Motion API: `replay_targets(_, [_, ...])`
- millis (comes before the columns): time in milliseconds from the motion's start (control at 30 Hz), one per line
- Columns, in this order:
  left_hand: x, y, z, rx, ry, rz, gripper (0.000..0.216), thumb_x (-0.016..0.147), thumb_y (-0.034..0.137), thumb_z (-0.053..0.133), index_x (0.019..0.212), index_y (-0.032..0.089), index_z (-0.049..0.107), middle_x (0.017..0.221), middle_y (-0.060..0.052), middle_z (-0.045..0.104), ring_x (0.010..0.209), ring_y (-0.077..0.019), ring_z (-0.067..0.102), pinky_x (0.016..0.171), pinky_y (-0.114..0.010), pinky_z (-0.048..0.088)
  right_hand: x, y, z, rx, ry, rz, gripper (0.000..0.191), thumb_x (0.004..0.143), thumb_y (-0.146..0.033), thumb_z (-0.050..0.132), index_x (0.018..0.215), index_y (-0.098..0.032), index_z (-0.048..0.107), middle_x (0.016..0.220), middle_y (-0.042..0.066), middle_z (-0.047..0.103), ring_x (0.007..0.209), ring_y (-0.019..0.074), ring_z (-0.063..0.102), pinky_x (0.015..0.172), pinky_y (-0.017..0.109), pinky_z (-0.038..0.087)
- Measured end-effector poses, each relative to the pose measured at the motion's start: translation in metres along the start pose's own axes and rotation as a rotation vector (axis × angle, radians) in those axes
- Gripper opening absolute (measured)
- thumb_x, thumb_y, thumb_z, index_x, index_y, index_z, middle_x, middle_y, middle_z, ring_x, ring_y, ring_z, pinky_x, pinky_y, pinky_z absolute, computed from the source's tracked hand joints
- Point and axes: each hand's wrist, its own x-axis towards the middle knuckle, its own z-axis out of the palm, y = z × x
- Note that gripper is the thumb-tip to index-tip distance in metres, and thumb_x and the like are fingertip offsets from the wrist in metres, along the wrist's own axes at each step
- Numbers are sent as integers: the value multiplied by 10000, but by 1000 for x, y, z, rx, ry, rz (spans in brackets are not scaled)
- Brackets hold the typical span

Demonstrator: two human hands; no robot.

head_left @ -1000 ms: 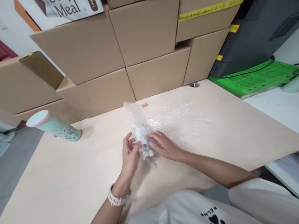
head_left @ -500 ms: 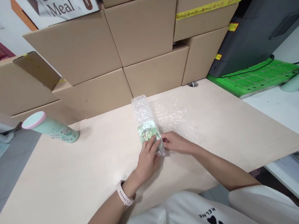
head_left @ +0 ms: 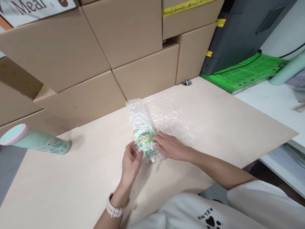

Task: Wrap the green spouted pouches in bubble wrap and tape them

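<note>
A green-and-white printed packet (head_left: pixel 144 138) lies in clear bubble wrap (head_left: pixel 138 112) on the table. More of the wrap spreads flat to the right of it. My left hand (head_left: pixel 130 163) is at the packet's left edge, with the thumb and fingers apart and the thumb at its lower left corner. From the right, my right hand (head_left: pixel 170 147) has its curled fingers on the packet's top, closed on the wrap over its right side. A small white piece (head_left: pixel 153 159) shows at the packet's near end.
Stacked cardboard boxes (head_left: pixel 145 72) line the back of the table (head_left: pixel 223 122). On the left stands a mint tumbler (head_left: pixel 44 141) with a pink rim. A green plastic pallet (head_left: pixel 242 71) under a dark grey case (head_left: pixel 243 23) is at the back right, by a white side table (head_left: pixel 264 103).
My left hand has moved off the packet's top to its left edge, opening its fingers. My right hand has come from the right edge onto the packet's top. The view has shifted right.
</note>
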Motion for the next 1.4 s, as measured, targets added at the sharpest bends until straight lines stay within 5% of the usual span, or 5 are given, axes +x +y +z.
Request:
replay_targets(167, [-3, 14, 3, -294, -55, -78, 615, 812, 368, 682, 1354, 249, 417, 1216, -98, 551, 968, -162, 608, 869, -344, 517, 1, -2, -2, 104, 2, 19, 152, 963, -296, 469, 1071, -198, 510, 1065, 88, 582, 863, 201, 592, 756, 336, 468])
replay_targets(633, [-13, 25, 64, 358, -285, 811, 600, 924, 145, 526, 1469, 228, 291, 1511, -187, 387, 1241, -316, 492, 963, -539, 480, 6, 35, -34, 382, -265, 104, 94, 725, -122, 526, 651, -162, 566, 636, -21, 571, 637, 142, 542, 539, 220, 339])
replay_targets(933, [-8, 18, 85, 596, -344, 835, 578, 897, 89, 454, 1454, 158, 314, 1491, -210, 412, 1212, -338, 509, 962, -558, 470, 7, 54, -49, 163, -229, 164, 150, 700, -84, 518, 685, -174, 636, 670, -7, 634, 637, 138, 540, 555, 226, 317])
replay_targets(1133, [-11, 24, 93, 718, -410, 788, 498, 850, 90, 483, 1344, 113, 428, 1457, -232, 450, 1169, -346, 504, 940, -543, 457, -1, 68, -78, -184, 70, 557, 265, 890, -321, 487, 820, -206, 715, 846, 58, 727, 781, 195, 627, 641, 270, 345])
replay_targets(1400, [-10, 27, 90, 665, -417, 765, 462, 874, 91, 452, 1333, 135, 431, 1446, -218, 456, 1143, -329, 502, 917, -522, 464, 0, 73, -72, -271, -148, 560, 378, 856, -521, 558, 678, -202, 654, 776, 70, 710, 766, 215, 626, 634, 292, 323])
